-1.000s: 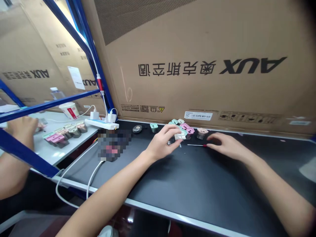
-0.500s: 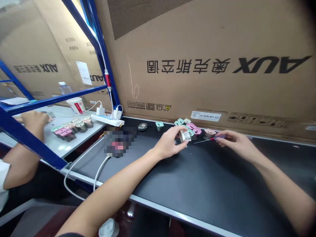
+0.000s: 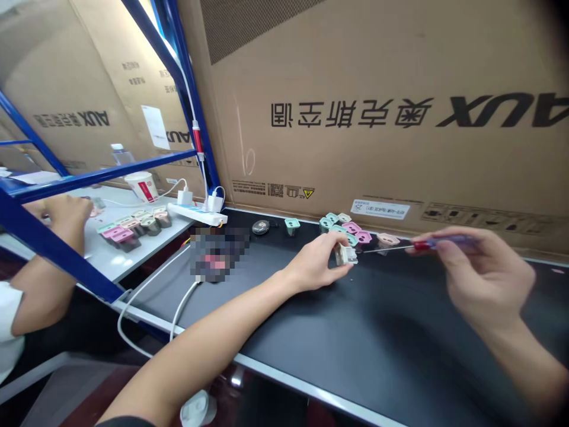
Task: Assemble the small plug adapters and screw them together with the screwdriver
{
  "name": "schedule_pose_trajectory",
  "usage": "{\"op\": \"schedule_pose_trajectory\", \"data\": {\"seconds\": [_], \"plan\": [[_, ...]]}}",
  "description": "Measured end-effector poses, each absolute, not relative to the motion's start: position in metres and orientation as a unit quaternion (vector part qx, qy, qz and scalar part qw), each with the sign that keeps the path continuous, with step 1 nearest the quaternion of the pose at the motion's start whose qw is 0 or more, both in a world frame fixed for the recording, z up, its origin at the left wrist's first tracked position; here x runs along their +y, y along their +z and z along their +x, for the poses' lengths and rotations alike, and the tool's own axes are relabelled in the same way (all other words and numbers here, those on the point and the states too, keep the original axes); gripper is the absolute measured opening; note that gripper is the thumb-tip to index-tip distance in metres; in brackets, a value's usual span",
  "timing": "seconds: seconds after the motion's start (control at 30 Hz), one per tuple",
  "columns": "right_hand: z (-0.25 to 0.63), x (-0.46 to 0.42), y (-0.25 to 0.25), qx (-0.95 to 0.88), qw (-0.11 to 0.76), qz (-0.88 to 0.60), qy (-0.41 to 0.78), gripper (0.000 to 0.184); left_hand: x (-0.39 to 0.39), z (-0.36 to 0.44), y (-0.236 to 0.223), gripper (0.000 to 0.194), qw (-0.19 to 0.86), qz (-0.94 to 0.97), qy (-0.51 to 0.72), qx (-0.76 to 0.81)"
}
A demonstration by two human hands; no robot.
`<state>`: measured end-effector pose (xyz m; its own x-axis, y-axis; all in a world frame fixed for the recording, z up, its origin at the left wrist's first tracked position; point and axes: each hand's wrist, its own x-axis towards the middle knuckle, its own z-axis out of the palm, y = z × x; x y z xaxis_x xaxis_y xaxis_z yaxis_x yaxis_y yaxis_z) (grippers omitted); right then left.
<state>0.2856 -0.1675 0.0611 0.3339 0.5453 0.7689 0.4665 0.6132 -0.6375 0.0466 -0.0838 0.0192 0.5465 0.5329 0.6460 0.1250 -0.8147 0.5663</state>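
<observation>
Small moulded plastic plug housings [image 3: 355,232] in matt mint green and pink lie clustered on the black table [image 3: 377,362], near its back edge and beside a corrugated cardboard carton [image 3: 391,160] printed with dark AUX lettering. The left hand [image 3: 313,264] sits just in front of that cluster, its fingers [image 3: 336,239] curled and closed around a boxy white plug housing [image 3: 347,255], which is held clear of the others. The right hand [image 3: 482,276] holds a slim screwdriver [image 3: 435,244] with a red and blue handle, its fingers [image 3: 448,256] closed on the handle. The thin steel shaft points left, its tip just beside the white housing, though contact cannot be made out. Farther left, on a white table [image 3: 100,261], a co-worker's hand [image 3: 62,216] lies near a row of similar pink and green housings [image 3: 133,228].
</observation>
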Motion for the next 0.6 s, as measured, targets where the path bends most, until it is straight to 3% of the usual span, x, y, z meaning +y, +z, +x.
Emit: {"op": "schedule_pose_trajectory", "data": {"seconds": [0.17,0.6], "plan": [[0.274,-0.179,0.062,-0.602,0.670,-0.433,-0.035,0.015,-0.083,0.047,0.018,0.032,0.218,0.854,0.433,0.190],[0.270,-0.182,0.059,-0.638,0.634,-0.437,0.007,0.012,-0.083,0.047,0.018,0.031,0.183,0.864,0.433,0.183]]}}
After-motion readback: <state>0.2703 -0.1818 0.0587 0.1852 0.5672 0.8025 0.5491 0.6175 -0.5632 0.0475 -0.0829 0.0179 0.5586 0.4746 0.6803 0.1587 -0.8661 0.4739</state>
